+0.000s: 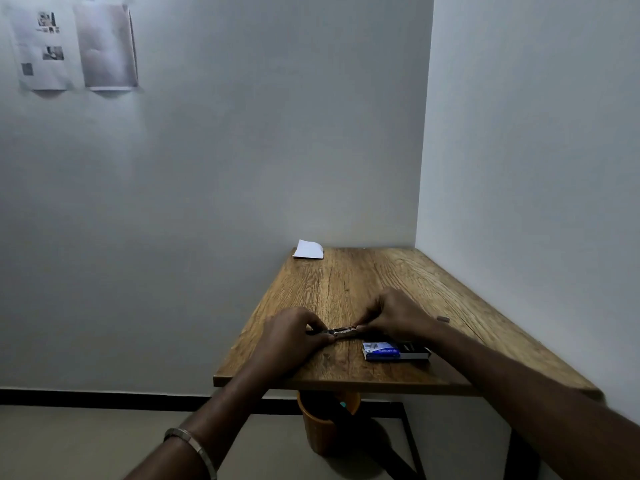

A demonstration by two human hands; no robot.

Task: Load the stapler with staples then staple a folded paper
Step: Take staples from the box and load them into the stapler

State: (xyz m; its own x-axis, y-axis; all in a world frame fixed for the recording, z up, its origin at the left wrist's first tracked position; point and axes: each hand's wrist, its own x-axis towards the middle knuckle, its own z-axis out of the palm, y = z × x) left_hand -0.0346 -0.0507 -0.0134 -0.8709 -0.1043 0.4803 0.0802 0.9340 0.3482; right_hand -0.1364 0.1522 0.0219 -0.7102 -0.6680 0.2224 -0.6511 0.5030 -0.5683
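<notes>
A small metal stapler [341, 331] lies on the wooden table [349, 282], held at both ends. My left hand [289, 336] grips its left end and my right hand [393, 315] pinches its right end with the fingertips. Whether staples are in it is too small to tell. A blue staple box [384, 351] lies open on the table just right of the stapler, under my right wrist. The folded white paper [308, 250] rests at the far left corner of the table, by the wall.
The table stands in a corner, with walls behind and to the right. A small dark object [443, 319] lies right of my right hand. An orange bin [320, 427] sits under the table by the black frame. Papers [72, 46] hang on the wall.
</notes>
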